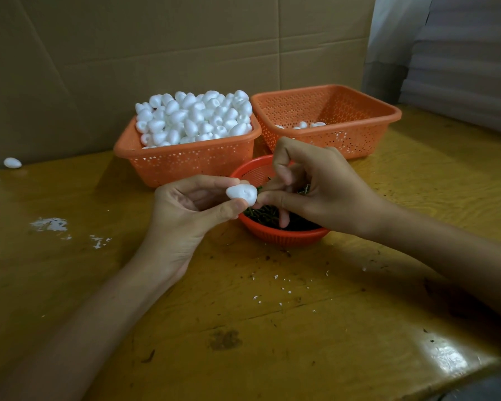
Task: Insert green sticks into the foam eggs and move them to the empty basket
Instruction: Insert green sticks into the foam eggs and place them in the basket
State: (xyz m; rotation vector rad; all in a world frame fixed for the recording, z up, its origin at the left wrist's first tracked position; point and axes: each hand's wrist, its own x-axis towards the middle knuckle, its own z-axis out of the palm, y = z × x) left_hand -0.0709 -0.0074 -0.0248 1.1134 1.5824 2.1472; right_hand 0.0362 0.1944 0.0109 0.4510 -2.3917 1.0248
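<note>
My left hand (185,206) pinches a white foam egg (241,193) between thumb and fingers, just left of a small round red basket (284,233) of green sticks (262,214). My right hand (313,192) hovers over that basket, thumb and forefinger pinching a green stick at the egg's right end; the stick is mostly hidden by the fingers. Behind stand two orange baskets: the left one (185,166) is heaped with foam eggs (194,117), the right one (368,140) holds only a few eggs (310,125) at its bottom.
A stray foam egg (12,162) lies at the far left of the yellow wooden table (272,314). White foam crumbs (51,224) and dark specks dot the tabletop. A cardboard wall (156,53) backs the baskets.
</note>
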